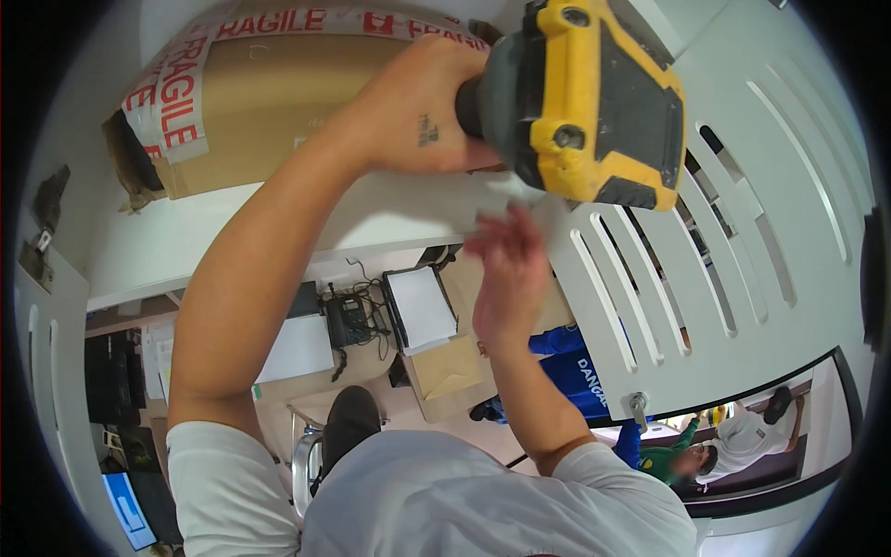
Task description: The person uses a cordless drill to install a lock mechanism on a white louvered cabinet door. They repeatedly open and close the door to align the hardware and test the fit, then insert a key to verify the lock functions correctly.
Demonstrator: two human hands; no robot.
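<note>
My left hand [432, 111] is wrapped round the dark handle of a yellow-and-black cordless drill [640, 111]. The drill's battery base faces me, and its front end is hidden. It is held high, close to a white slotted door [770, 251]. Lower down and a little to the right, my right hand [510, 265] is raised under the drill, apart from it. Its fingers are blurred but look spread, and nothing shows in them. Behind the left arm, a cardboard box [269, 102] with red-and-white tape lies on a white shelf [223, 223].
Below the shelf, a desk bears a black telephone [349, 317], a paper stack [419, 306] and an envelope [447, 369]. A metal hinge [39, 255] sits on the left panel. A key lock [639, 404] is on the door. A mirror [789, 436] reflects people. Someone in blue [571, 376] is below.
</note>
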